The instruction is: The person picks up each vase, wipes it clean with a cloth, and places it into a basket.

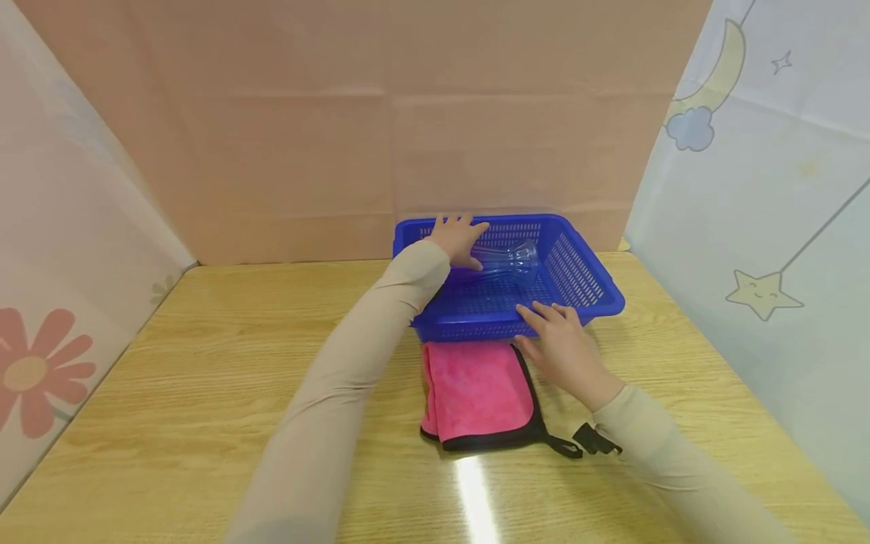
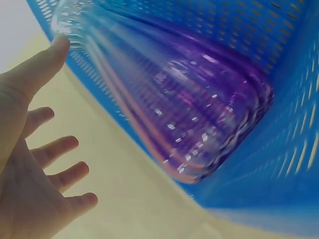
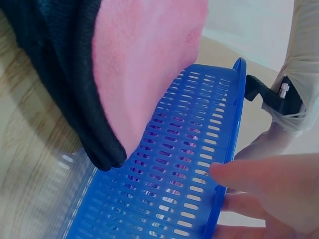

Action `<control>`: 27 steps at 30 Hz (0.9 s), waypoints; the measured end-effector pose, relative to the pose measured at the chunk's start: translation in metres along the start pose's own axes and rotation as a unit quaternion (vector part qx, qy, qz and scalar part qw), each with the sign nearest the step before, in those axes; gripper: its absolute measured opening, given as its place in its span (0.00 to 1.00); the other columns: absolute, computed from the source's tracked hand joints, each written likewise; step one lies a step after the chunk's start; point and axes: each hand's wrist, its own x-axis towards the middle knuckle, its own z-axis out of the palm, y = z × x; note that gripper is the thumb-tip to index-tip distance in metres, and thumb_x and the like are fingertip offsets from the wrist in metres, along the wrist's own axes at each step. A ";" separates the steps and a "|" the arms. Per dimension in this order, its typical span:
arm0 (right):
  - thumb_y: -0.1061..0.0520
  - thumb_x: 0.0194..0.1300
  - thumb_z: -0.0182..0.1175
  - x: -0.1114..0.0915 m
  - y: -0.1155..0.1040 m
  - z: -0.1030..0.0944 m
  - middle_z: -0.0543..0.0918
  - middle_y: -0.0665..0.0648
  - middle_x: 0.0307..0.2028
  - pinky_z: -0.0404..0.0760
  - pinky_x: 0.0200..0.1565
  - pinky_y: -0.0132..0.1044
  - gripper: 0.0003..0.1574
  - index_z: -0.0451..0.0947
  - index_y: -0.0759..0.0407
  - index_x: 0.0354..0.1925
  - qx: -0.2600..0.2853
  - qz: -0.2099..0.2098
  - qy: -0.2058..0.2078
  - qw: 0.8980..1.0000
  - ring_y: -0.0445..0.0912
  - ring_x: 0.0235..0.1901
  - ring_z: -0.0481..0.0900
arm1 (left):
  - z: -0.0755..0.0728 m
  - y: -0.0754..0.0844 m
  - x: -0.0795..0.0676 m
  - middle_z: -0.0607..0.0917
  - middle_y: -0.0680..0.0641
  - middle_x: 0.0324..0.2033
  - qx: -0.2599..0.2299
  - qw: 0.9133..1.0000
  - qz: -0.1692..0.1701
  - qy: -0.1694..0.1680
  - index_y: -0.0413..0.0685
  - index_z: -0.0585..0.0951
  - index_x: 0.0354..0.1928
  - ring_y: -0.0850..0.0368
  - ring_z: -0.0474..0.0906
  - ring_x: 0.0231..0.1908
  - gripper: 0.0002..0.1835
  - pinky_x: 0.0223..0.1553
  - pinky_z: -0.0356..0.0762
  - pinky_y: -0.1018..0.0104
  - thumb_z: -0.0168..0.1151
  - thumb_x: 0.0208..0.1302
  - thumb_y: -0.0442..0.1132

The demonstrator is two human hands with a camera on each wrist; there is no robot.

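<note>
A glass vase point(image 1: 511, 261), clear toward one end and purple toward the other point(image 2: 199, 94), lies on its side inside the blue plastic basket point(image 1: 584, 302). My left hand point(image 1: 457, 240) is over the basket's left part, beside the vase, with fingers spread and nothing held. In the left wrist view that hand point(image 2: 35, 144) shows its palm and separated fingers. My right hand point(image 1: 560, 347) holds the basket's near rim, thumb on the outer wall and fingers over the edge. Below the basket lies a folded pink cloth point(image 1: 479, 393) with black edging and a hanging loop.
The basket stands at the back of the wooden table point(image 1: 272, 363), close to a plain peach backdrop point(image 1: 292, 151). Patterned sheets point(image 1: 782, 227) hang on both sides. A black strap point(image 1: 596, 440) shows near the right sleeve.
</note>
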 end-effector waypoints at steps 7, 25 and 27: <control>0.50 0.60 0.61 0.004 0.004 -0.005 0.79 0.70 0.52 0.72 0.56 0.56 0.30 0.74 0.64 0.57 -0.008 -0.003 -0.008 1.000 0.64 0.52 0.75 | -0.016 -0.003 -0.018 0.54 0.43 0.72 -0.021 0.999 0.020 0.029 0.57 0.50 0.73 0.42 0.47 0.72 0.44 0.73 0.41 0.42 0.54 0.60 0.64; 0.47 0.62 0.58 0.019 0.009 -0.021 0.79 0.70 0.52 0.71 0.57 0.59 0.31 0.73 0.66 0.57 0.001 0.001 -0.080 0.997 0.66 0.53 0.75 | -0.013 -0.031 -0.097 0.55 0.43 0.71 -0.111 0.989 0.008 0.094 0.56 0.50 0.73 0.43 0.48 0.72 0.40 0.73 0.42 0.44 0.44 0.64 0.66; 0.47 0.62 0.58 0.020 0.009 -0.024 0.79 0.70 0.52 0.71 0.56 0.60 0.31 0.73 0.65 0.57 0.003 0.007 -0.089 0.996 0.67 0.52 0.75 | -0.008 -0.036 -0.104 0.54 0.42 0.71 -0.127 0.988 0.002 0.088 0.55 0.50 0.73 0.43 0.46 0.72 0.40 0.73 0.39 0.44 0.44 0.65 0.65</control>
